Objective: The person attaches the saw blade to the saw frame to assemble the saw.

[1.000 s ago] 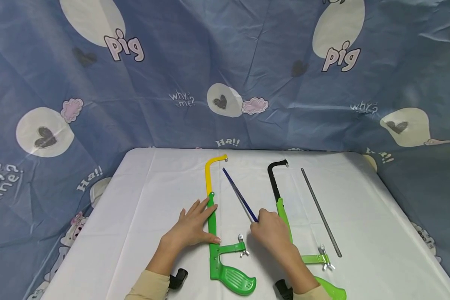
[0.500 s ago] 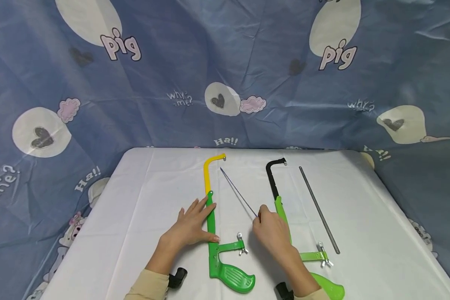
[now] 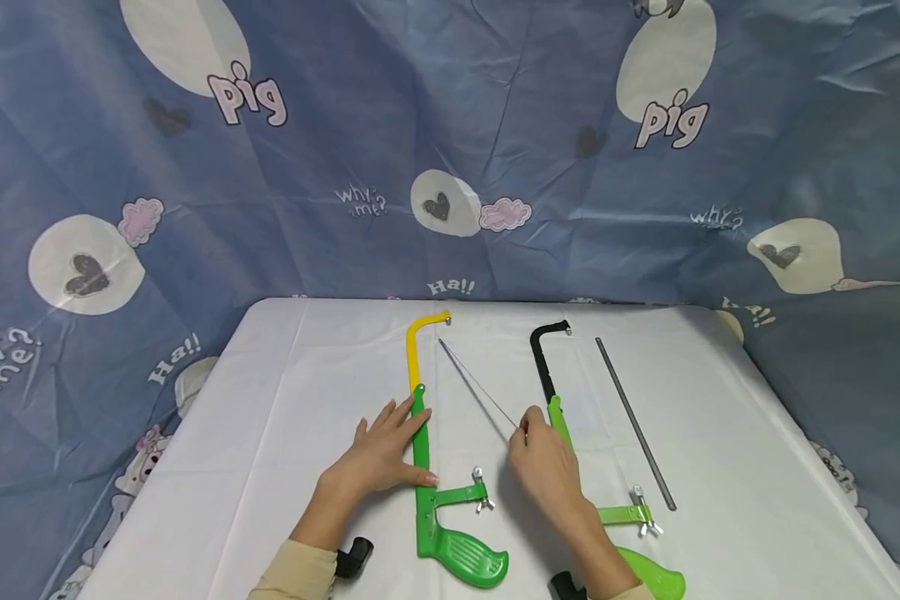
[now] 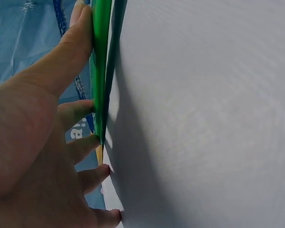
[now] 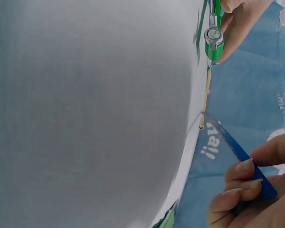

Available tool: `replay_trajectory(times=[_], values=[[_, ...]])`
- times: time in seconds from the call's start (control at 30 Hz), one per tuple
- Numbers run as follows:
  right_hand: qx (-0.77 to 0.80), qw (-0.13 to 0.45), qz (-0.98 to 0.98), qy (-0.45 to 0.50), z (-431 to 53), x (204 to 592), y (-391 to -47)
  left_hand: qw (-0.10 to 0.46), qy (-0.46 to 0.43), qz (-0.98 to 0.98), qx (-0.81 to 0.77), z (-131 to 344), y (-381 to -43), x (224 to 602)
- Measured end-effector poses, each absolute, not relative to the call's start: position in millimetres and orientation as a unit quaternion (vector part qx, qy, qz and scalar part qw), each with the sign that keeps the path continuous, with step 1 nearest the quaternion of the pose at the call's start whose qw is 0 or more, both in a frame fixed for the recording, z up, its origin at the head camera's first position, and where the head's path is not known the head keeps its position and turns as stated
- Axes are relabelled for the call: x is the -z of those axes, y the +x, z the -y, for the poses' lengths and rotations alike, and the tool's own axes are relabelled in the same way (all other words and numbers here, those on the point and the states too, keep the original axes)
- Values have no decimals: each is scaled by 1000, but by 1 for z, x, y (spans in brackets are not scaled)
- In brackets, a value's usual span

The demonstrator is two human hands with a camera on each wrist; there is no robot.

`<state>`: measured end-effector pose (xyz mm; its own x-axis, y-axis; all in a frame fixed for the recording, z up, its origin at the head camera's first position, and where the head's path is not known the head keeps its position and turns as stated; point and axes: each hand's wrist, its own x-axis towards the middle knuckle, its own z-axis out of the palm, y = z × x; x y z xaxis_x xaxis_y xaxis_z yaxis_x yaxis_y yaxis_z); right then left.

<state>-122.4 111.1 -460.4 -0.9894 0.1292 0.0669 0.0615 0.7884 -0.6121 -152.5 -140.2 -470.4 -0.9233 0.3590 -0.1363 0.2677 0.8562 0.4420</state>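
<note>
A green hacksaw frame (image 3: 426,525) with a yellow front arm (image 3: 413,358) lies on the white table, its bladeless opening facing right. My left hand (image 3: 375,457) rests on it with spread fingers; in the left wrist view the thumb and two fingers touch the green bar (image 4: 100,66). My right hand (image 3: 546,467) pinches a blue hacksaw blade (image 5: 233,146) by its near end, between thumb and curled fingers. The blade slants away to the left, edge-on in the head view, its far tip close to the yellow arm's end. A wing nut (image 3: 486,505) sits on the frame's lower bracket.
To the right lies a second hacksaw frame, lime green (image 3: 560,423) with a black front arm (image 3: 542,358), partly hidden under my right forearm. Beyond it is a loose grey blade (image 3: 633,421). A patterned blue cloth (image 3: 390,133) hangs behind the white table (image 3: 757,467).
My right hand has turned the blade from showing its blue flat side to edge-on, and moved slightly away from me. The left hand stays on the green frame.
</note>
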Motion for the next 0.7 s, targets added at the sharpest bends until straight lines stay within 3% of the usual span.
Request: replay_trajectory(times=[0.27, 0.7], values=[[-350, 85, 932, -39, -111, 461, -124, 113, 161, -958, -209, 140, -152, 469], [-462, 54, 885, -15, -111, 461, -127, 112, 160, -957, -214, 141, -153, 472]])
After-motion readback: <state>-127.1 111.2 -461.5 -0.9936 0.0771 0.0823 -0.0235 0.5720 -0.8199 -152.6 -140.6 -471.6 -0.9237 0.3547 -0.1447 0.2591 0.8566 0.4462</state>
